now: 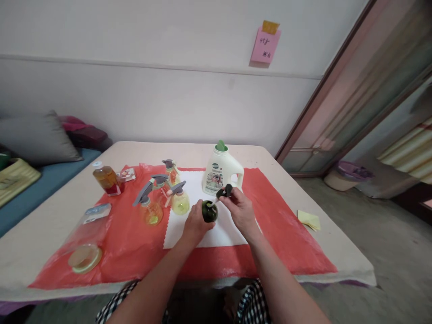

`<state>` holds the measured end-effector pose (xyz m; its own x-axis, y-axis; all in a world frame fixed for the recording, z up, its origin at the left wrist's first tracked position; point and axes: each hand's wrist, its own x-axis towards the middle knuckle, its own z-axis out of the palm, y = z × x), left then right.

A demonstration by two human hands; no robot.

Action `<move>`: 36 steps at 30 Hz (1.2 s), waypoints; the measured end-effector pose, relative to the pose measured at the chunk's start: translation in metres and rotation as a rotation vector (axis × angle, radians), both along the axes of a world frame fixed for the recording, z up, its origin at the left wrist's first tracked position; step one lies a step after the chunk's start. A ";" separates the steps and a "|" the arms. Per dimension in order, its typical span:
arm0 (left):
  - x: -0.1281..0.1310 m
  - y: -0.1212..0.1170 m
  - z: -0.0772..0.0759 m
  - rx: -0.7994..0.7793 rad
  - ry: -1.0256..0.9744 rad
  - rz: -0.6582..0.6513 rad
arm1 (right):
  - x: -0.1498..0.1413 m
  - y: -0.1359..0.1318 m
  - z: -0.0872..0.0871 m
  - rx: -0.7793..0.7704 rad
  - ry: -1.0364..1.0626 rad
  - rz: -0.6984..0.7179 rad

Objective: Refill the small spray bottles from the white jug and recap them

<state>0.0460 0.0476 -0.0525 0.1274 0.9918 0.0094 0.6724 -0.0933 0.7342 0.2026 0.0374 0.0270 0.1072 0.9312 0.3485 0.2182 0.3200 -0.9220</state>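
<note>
My left hand (pixel 196 224) is curled around the dark green bottle (pixel 212 216), fingers and thumb closed on its round body, so that it sits at my fingertips with its mouth tipped toward me. My right hand (pixel 241 214) pinches a dark sprayer head (pixel 225 191) between thumb and fingers, just above the bottle and to its right. From that head a pale stem (pixel 213 203) slants down to the bottle's mouth; how far inside it reaches I cannot tell. Both hands are over a white cloth (pixel 199 236), which lies on a red sheet (pixel 283 229).

Just beyond my grip stands a cream jug (pixel 215 174), upright, its handle to the right and something green at its top. To the left of my left hand is a group of clear spray bottles (pixel 180 203) with grey heads, the nearest ones holding yellowish liquid. Farther left are an amber bottle (pixel 107 178) with a white cap, a small packet (pixel 128 174) beside it, a clear bag (pixel 96 213) and a round container (pixel 85 258). Well to my right, yellow papers (pixel 308 220) lie on the pale table cover (pixel 340 252). A pink note (pixel 265 46) is taped to the wall (pixel 168 103).
</note>
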 end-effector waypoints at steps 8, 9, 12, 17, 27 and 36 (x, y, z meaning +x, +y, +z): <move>0.008 -0.001 -0.004 0.036 -0.040 -0.073 | -0.008 0.008 -0.020 -0.172 -0.224 0.171; 0.008 -0.001 -0.004 0.034 -0.042 -0.075 | -0.007 0.009 -0.020 -0.176 -0.233 0.182; 0.007 -0.002 -0.003 0.025 -0.041 -0.078 | -0.003 0.009 -0.019 -0.185 -0.258 0.211; 0.010 -0.004 0.001 0.028 -0.031 -0.073 | 0.003 0.011 -0.025 -0.204 -0.245 0.155; 0.010 -0.009 0.010 -0.006 0.016 -0.107 | 0.001 0.010 -0.026 -0.256 -0.315 0.089; 0.012 -0.011 0.015 -0.031 0.012 -0.123 | 0.003 0.007 -0.028 -0.240 -0.281 0.144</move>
